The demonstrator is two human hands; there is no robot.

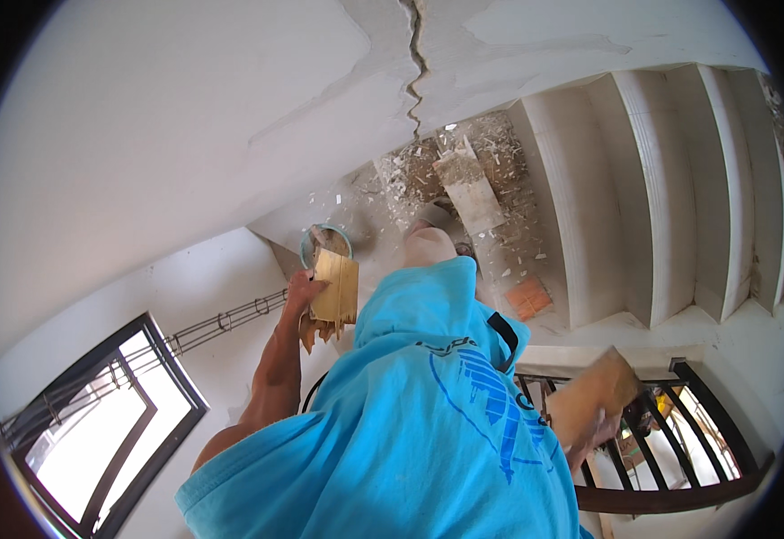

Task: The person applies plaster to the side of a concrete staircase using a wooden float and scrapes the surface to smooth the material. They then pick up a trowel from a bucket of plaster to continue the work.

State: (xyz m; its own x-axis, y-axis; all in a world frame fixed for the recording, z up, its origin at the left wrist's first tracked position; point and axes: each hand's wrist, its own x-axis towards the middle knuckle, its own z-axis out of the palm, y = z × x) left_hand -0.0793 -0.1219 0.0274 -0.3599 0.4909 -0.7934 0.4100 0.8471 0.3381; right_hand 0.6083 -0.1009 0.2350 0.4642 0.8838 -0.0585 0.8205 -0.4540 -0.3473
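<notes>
My left hand [305,289] is closed on the edge of a yellowish piece of wooden board [336,287], whose lower end is torn and splintered. The board is held beside a round blue-rimmed bucket [349,241] with grey-brown material in it. Out to the right, in front of the railing, my right hand [587,436] is blurred. It grips a brown flat piece [597,384], also smeared by motion, so its exact kind cannot be made out. A jagged crack [415,54] runs down the white wall ahead of me, with patchy grey plaster around it.
Rubble and white chips [509,162] cover the landing at the wall's foot. A dusty board [474,193] lies there, near a reddish brick or tile [528,297]. Stairs [589,198] stand at right, a dark railing [679,494] behind them. A window [104,431] and metal bars [230,316] are at left.
</notes>
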